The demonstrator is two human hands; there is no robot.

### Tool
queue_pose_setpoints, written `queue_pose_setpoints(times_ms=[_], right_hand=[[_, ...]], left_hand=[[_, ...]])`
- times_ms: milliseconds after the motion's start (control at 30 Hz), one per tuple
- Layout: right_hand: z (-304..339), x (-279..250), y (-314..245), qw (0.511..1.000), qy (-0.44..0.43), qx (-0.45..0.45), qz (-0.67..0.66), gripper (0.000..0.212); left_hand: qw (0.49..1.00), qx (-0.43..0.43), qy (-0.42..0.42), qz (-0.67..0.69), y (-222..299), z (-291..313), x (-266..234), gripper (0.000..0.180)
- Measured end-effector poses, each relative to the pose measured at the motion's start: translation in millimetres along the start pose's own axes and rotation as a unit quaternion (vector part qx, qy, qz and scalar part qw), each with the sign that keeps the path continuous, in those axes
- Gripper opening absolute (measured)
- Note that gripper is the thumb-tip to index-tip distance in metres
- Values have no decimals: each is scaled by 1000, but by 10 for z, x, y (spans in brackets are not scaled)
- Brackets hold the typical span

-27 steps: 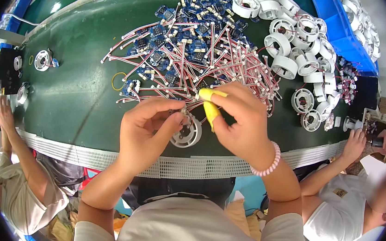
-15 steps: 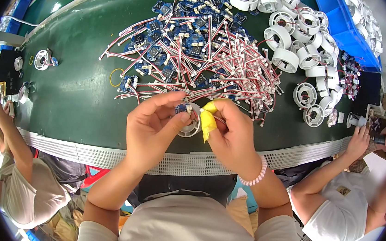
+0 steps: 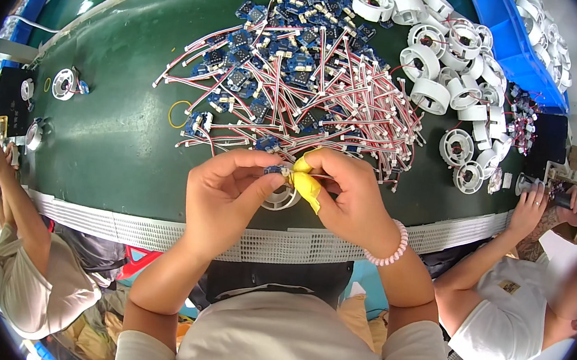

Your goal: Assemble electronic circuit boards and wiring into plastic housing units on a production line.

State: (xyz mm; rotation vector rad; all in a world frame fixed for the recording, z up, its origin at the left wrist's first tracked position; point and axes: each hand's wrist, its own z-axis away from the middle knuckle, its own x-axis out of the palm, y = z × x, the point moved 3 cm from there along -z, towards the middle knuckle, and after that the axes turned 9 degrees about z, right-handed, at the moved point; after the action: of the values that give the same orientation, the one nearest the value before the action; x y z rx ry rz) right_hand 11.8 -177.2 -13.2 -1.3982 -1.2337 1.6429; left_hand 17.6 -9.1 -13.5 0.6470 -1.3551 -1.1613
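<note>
My left hand (image 3: 223,191) pinches a small blue circuit board (image 3: 273,169) between thumb and fingers, over the near part of the table. Just below the board shows a white plastic ring (image 3: 281,201), partly hidden by my fingers; whether it is joined to the board I cannot tell. My right hand (image 3: 349,196), with yellow covers on its thumb and forefinger, is closed at the board's right edge. A thin cable (image 3: 328,177) runs between its fingers, its plug end hidden by the covered fingertips.
Ahead lies a heap of red-and-white cables (image 3: 364,111) mixed with blue circuit boards (image 3: 300,63). White rings (image 3: 430,96) pile up at the right, beside a blue bin (image 3: 523,46). A yellow band (image 3: 178,114) lies left of the heap. Co-workers sit on both sides.
My right fingertips have moved left and now meet the board in my left hand. The board has tilted, and less of the white ring shows.
</note>
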Motion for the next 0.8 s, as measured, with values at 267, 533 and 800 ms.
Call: queue_pose_setpoints(times_ms=[267, 533, 800], right_hand=[[-19, -20, -65, 998, -8, -56, 22, 14], [-1, 32, -190, 979, 31, -111, 170, 20], [2, 24, -218, 994, -77, -75, -19, 10]], left_hand=[[1000, -20, 2, 4, -36, -7, -40, 23], [992, 43, 12, -114, 74, 64, -7, 18], [994, -10, -96, -53, 207, 147, -128, 21]])
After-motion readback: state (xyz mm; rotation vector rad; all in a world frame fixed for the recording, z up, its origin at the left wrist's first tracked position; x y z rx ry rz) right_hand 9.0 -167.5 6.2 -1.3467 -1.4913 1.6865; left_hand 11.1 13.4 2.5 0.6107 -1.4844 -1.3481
